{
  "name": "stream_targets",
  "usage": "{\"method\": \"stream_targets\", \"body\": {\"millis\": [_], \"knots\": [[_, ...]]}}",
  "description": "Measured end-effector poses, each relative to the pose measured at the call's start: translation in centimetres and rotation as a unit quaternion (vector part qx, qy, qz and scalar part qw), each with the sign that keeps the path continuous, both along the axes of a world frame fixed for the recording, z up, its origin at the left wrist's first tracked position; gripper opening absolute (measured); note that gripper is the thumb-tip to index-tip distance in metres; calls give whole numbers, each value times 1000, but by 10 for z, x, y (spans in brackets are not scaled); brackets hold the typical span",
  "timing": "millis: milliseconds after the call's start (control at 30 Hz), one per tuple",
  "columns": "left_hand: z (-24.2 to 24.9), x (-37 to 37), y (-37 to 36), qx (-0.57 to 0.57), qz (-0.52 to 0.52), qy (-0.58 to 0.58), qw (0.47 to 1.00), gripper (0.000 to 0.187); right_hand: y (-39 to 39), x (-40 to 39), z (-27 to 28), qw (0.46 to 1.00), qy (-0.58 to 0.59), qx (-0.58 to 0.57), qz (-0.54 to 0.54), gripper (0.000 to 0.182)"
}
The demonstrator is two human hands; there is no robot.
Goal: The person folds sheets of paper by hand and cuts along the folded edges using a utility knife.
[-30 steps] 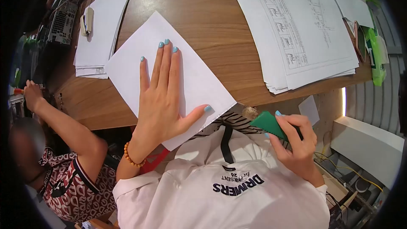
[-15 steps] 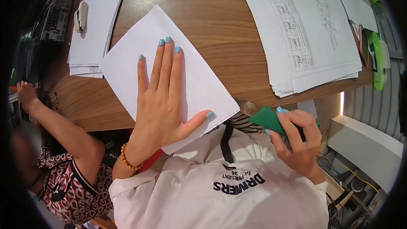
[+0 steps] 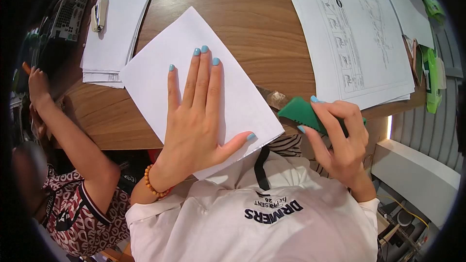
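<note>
My left hand (image 3: 194, 111) lies flat with its fingers stretched out on a white sheet of paper (image 3: 191, 26). The paper is turned at an angle on the wooden desk, and its near corner reaches past the desk edge toward my shirt. Between the thumb and fingers of my right hand (image 3: 342, 140) is a green wedge-shaped plastic tool (image 3: 301, 112) with small notches along its lower side. Its pointed end faces left, close to the paper's right corner. Part of the tool is hidden behind my fingers.
On the left, a stapler (image 3: 99, 14) rests on a stack of papers (image 3: 116, 24). Printed drawings (image 3: 349, 43) are piled at the right, near a bright green object (image 3: 431, 80). A worn patch (image 3: 276, 99) marks the desk edge. Another person's arm (image 3: 77, 136) is at far left.
My right hand has raised the green tool, bringing its tip nearer the paper's corner. My left hand stays flat on the paper. The view has shifted slightly. The other person's hand has moved up.
</note>
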State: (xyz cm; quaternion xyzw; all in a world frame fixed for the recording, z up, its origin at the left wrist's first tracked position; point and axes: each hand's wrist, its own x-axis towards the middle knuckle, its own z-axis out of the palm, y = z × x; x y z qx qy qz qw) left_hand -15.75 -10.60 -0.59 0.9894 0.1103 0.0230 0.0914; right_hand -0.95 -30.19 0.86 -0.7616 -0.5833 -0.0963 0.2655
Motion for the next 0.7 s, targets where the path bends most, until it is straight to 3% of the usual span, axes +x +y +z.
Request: {"method": "stream_targets", "body": {"millis": [700], "knots": [[-2, 0, -1, -21, 0, -16, 1000, 94, 96, 33, -12, 998, -53, 15, 9, 35]]}}
